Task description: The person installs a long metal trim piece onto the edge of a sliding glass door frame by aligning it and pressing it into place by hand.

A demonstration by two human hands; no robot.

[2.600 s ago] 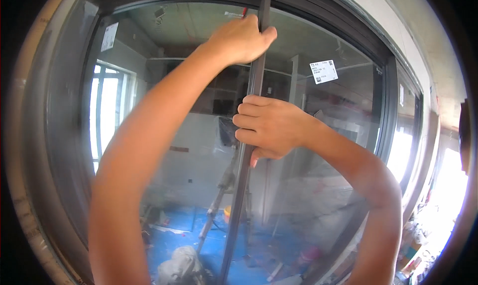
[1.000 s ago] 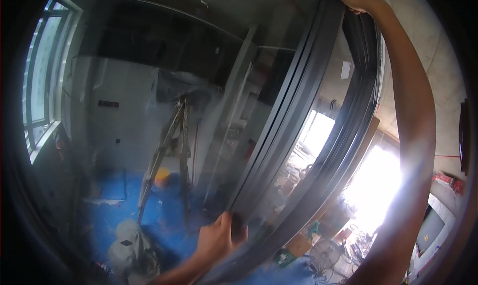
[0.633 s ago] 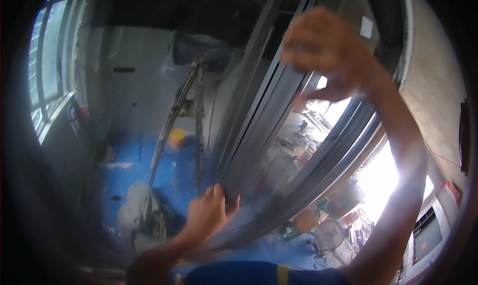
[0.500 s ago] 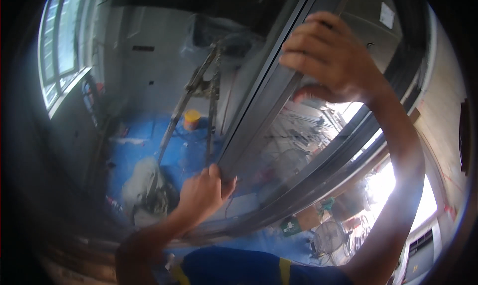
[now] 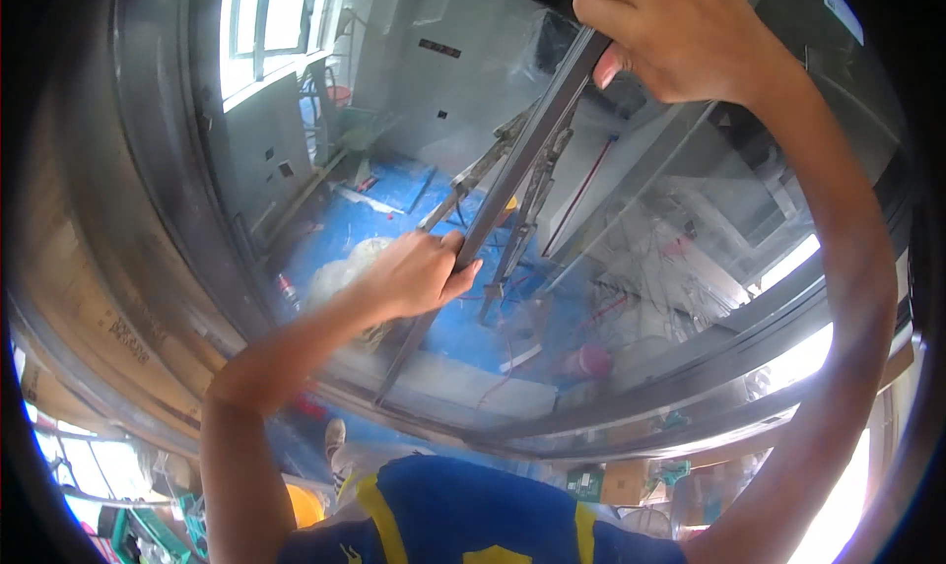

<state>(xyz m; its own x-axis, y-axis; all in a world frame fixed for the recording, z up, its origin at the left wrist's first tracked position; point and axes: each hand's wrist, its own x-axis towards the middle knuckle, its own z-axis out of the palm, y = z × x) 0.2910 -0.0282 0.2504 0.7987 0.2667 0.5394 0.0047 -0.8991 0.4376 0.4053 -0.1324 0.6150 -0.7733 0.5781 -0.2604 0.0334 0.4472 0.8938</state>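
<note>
A dark grey metal stile (image 5: 527,155), the long upright edge of a glass door panel, runs slanting through the middle of the view. Low on it, my left hand (image 5: 419,273) is closed round the bar, thumb on the right side. Higher up, my right hand (image 5: 680,37) is hooked over the same stile, its fingertips partly cut off by the upper edge of the view. Glass (image 5: 670,239) to the right of the stile carries hazy reflections. Through the opening and the glass, a stepladder (image 5: 537,204) stands partly behind the stile.
A dark door frame (image 5: 182,160) rises at the left beside brown cardboard-like boards (image 5: 118,308). A dark track (image 5: 631,411) curves along the bottom. Beyond lie blue floor sheeting (image 5: 384,209), a pale bag (image 5: 345,273) and a window (image 5: 281,22). Green items (image 5: 148,534) are at lower left.
The stile has shifted left across the room, now overlapping the stepladder and yellow bucket. Both hands stay on it. My view has turned left, showing the left door frame more fully.
</note>
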